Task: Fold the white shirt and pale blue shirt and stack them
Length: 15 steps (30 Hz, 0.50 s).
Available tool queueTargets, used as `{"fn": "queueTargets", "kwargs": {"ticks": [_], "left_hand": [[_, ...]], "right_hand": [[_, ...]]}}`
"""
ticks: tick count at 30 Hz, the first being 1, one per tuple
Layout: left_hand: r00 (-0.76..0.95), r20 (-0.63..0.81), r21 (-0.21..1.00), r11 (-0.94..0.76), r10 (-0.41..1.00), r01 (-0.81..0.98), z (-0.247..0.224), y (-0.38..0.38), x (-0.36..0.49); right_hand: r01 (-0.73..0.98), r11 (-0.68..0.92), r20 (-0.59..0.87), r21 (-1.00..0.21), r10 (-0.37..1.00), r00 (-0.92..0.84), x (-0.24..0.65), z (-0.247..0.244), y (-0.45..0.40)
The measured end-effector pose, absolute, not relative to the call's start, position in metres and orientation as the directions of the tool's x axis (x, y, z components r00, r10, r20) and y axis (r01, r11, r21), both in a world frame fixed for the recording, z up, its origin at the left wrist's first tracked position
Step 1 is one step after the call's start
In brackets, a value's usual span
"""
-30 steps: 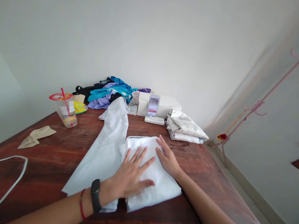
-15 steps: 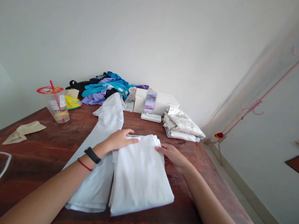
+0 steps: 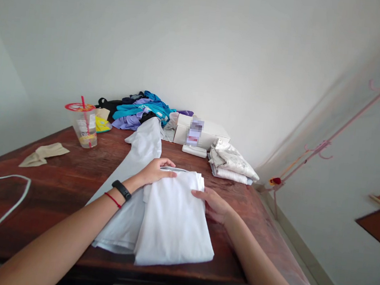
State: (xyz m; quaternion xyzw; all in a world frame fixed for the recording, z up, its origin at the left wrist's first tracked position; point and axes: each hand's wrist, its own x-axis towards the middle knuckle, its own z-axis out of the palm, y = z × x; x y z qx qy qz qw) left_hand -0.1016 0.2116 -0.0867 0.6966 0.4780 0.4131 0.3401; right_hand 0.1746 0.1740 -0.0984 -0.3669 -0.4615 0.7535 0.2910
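Note:
A folded white cloth (image 3: 177, 223) lies near the front edge of the wooden table (image 3: 78, 184). My left hand (image 3: 155, 171) grips its far left corner, thumb on top and fingers at the far edge. At the far right corner, my right hand (image 3: 212, 202) has its thumb on the cloth and its fingers beneath or beside it, partly hidden. Left of this folded part, a longer white cloth part (image 3: 143, 144) stretches away from me, passing under my left forearm. Whether the two parts are one garment I cannot tell.
Behind are a pile of blue, purple and black clothes (image 3: 142, 109), a white box (image 3: 208, 133), a white device (image 3: 194, 151) and folded patterned cloths (image 3: 232, 163). At left are a plastic cup (image 3: 87, 126), a beige cloth (image 3: 44, 154) and a white cable (image 3: 14, 207). A pink rack (image 3: 346, 126) stands right.
The camera view has shifted and tilted slightly. Both hands remain at the folded cloth's far corners, and my right thumb lies slightly further in over it.

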Motion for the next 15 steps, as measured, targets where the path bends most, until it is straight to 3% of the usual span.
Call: {"fn": "queueTargets", "kwargs": {"ticks": [5,11,15], "left_hand": [[0.166,0.311,0.868,-0.350,0.936,0.351,-0.081,0.210,-0.102],[0.097,0.371,0.880,-0.383,0.924,0.281,-0.074,0.207,-0.102],[0.086,0.360,0.889,-0.369,0.929,0.270,-0.076,0.208,-0.101]], "right_hand": [[-0.121,-0.418,-0.303,-0.900,0.801,-0.516,0.174,-0.103,0.175],[-0.162,-0.430,-0.252,-0.888,0.751,-0.611,0.170,-0.082,0.158],[-0.139,-0.439,-0.305,-0.888,0.785,-0.539,0.165,-0.080,0.156]]}}
